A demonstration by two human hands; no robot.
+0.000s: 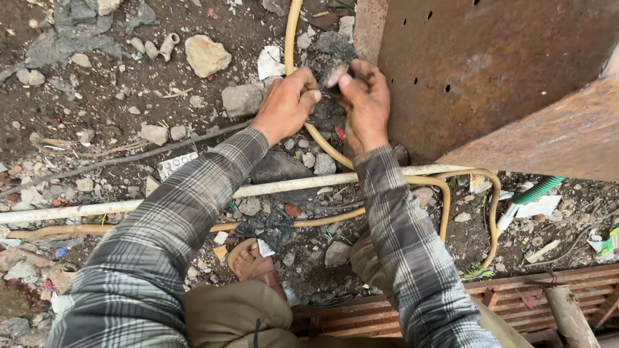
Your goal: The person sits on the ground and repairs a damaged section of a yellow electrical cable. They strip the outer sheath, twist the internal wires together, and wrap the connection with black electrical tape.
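Observation:
My left hand (285, 103) and my right hand (365, 103) meet over a small dark object (325, 106) held between the fingers of both. It sits against a yellowish hose (290, 32) that runs down from the top of the view and curves under my hands. What the dark object is cannot be told. My right fingers pinch its upper end next to the rusty metal plate (490, 71). Both arms wear grey plaid sleeves.
The large rusty plate with small holes fills the upper right. A white pipe (97, 209) crosses the muddy, stony ground. A green hose (538, 189) lies at right, a rusty grate (451, 303) at the bottom, and my sandalled foot (251, 261) beside it.

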